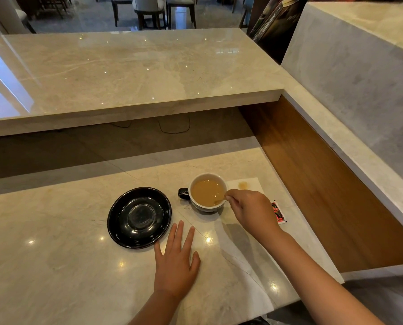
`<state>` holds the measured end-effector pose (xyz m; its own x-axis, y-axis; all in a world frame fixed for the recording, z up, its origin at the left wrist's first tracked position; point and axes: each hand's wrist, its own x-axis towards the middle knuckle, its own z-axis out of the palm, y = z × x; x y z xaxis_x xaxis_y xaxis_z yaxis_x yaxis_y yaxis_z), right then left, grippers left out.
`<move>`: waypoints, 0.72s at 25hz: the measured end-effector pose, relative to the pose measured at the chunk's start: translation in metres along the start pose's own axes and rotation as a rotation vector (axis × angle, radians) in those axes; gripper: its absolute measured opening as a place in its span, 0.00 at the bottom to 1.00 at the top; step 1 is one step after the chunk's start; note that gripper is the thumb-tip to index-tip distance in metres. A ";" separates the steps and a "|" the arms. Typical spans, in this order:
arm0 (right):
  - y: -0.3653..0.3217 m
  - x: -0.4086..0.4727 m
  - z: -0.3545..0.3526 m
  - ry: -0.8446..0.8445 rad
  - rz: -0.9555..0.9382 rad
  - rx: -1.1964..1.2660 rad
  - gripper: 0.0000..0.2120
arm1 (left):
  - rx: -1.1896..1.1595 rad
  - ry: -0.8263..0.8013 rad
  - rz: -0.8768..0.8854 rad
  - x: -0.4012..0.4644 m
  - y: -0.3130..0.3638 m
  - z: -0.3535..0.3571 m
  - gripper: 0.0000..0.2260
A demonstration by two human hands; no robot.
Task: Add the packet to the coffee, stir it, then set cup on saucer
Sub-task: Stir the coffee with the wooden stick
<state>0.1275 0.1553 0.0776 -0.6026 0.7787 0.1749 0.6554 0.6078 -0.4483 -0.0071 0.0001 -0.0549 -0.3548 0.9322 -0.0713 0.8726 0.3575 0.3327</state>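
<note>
1. The right hand, at lower right of centre, pinches a thin stirrer dipped in the milky coffee; stirring looks under way.
2. The left hand lies flat, fingers spread, on the counter, holding nothing.
3. The packet lies beside the right hand, apparently already used.
4. The cup stands on the counter, right of the empty black saucer; that placement remains.

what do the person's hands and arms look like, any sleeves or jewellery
Both arms are bare for as far as the picture shows them: no sleeve shows. The left hand and right hand wear no gloves, and no rings, watch or bracelets can be seen on fingers or wrists.
</note>
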 end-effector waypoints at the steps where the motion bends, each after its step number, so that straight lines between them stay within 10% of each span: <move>1: -0.002 0.000 0.001 -0.004 0.017 0.028 0.08 | -0.002 0.000 0.000 0.000 0.000 0.000 0.27; 18: 0.053 0.002 -0.044 0.125 0.538 0.719 0.14 | -0.013 -0.017 -0.001 -0.001 0.003 -0.006 0.27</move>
<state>0.1806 0.1958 0.0927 -0.2155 0.9662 -0.1414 0.3667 -0.0541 -0.9288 -0.0064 -0.0005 -0.0483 -0.3498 0.9327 -0.0873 0.8677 0.3577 0.3452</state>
